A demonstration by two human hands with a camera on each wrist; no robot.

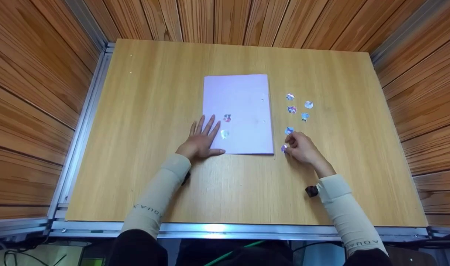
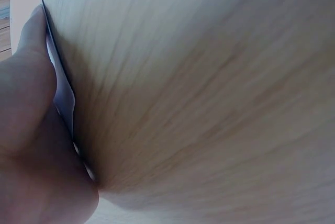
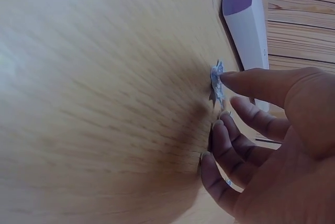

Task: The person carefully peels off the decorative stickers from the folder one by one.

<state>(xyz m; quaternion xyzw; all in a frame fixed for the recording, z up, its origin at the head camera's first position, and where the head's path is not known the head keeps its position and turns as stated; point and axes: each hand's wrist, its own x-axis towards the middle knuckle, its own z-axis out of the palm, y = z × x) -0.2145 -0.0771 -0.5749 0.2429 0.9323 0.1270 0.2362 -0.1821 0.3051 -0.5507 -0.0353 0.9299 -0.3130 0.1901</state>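
Note:
A flat lilac folder point(image 1: 243, 99) lies on the table. My left hand point(image 1: 201, 142) rests on its lower left corner, fingers spread and straight. Close to those fingertips, a pink-and-dark sticker point(image 1: 227, 118) and a pale green one point(image 1: 225, 134) lie on the cover. To the folder's right, my right hand point(image 1: 300, 147) is low over the table with its fingers bent. Its thumb tip touches a small blue-and-purple sticker point(image 3: 217, 80), and the index fingertip is apart from the thumb, near the sticker's edge. Just above the hand lies a blue sticker point(image 1: 289, 130), partly overlapped by the fingers.
Several more small stickers point(image 1: 291, 109) lie scattered on the table right of the folder. The wooden table point(image 1: 154, 85) has a metal rail point(image 1: 217, 229) along its front edge. Wood-panelled walls point(image 1: 225, 22) stand at the back and both sides.

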